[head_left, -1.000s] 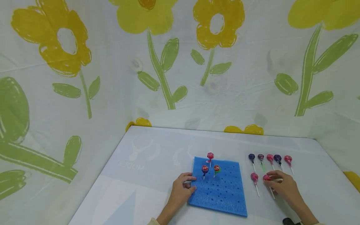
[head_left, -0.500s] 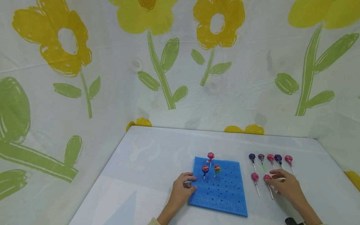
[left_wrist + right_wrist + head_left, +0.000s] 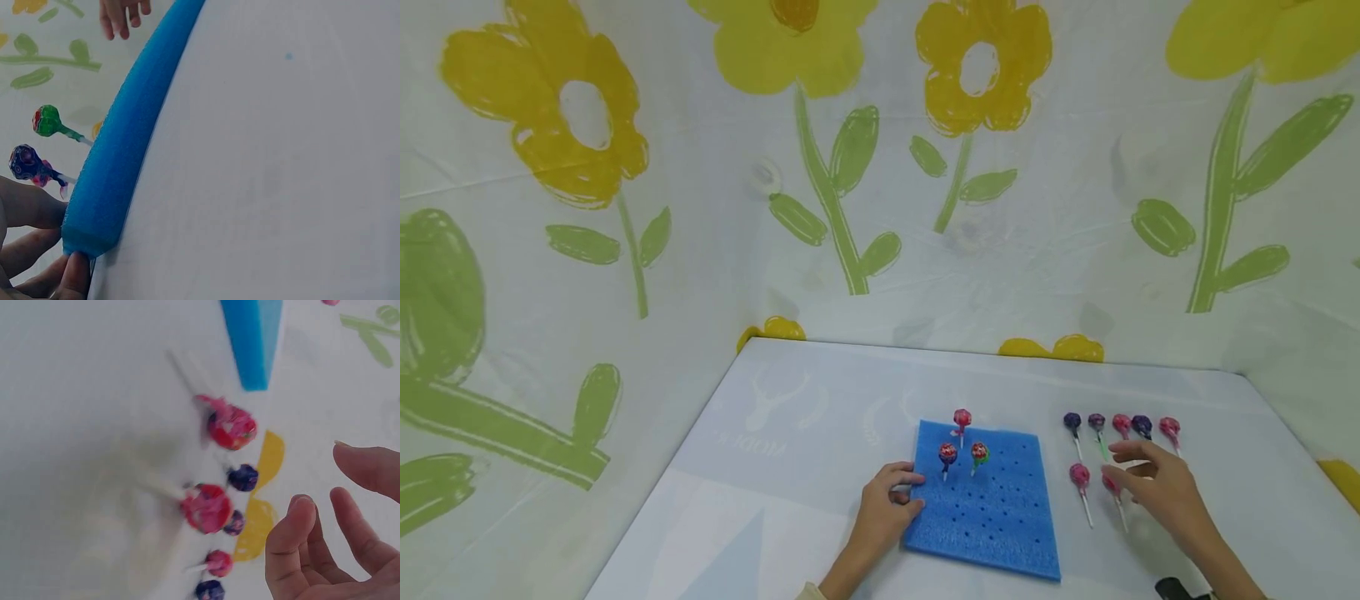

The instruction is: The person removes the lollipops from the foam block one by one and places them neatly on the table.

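Observation:
My left hand [image 3: 880,508] rests its fingertips and thumb on the left edge of a blue foam board [image 3: 1018,517] dotted with small holes. Three wrapped lollipops stand upright in the board: a pink one [image 3: 962,416], a red and purple one [image 3: 947,453] and a red and green one [image 3: 980,452]. Over at the right, my right hand [image 3: 1165,492] hovers with thumb and fingers apart and nothing between them. Just below its fingers lies a pink lollipop [image 3: 206,509], partly hidden in the head view. Beside that lies another pink lollipop [image 3: 1079,475].
Behind the right hand, a row of several lollipops lies on the white table [image 3: 820,433], among them a dark purple one [image 3: 1072,420] and a pink one [image 3: 1169,426]. A flower-printed curtain [image 3: 1052,275] encloses the table's back and sides.
The right hand has let go of the pink lollipop, which lies slightly turned on the table. Its fingers have risen and spread. The left hand stays on the foam board.

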The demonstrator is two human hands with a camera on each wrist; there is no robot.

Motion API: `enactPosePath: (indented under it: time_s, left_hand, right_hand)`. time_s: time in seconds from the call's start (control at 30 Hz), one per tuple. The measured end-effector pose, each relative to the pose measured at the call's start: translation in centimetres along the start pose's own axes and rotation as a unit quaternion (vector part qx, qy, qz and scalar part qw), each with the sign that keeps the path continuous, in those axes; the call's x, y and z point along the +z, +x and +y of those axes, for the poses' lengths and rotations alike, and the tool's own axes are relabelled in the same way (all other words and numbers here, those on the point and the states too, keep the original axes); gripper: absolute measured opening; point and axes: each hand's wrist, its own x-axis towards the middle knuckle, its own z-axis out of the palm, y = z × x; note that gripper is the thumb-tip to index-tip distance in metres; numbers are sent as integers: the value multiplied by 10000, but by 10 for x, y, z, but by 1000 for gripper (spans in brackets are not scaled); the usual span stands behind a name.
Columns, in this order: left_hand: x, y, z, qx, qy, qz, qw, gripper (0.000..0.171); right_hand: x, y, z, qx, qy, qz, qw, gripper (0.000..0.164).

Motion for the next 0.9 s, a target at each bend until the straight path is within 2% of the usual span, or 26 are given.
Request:
enactPosePath:
  time_s: [0.27,0.43,0.73,0.9]
  left_hand:
    - [-1,-2,5,-21,17,-15,10000,27]
    - [-2,-3,6,-11,16,11,10000,27]
    - [-1,-2,4,67,-18,53,10000,26]
    - [0,-2,2,41,96,66,9999,26]
  right_hand:
    - [5,-8,-24,-770,117,16,9970,45]
    - [10,-13,-39,-1081,372,-14,9934,37]
    - [20,-18,-59,-1339,423,-24,9901,33]
    - [27,-20,-66,-1338,532,-136,9895,31]
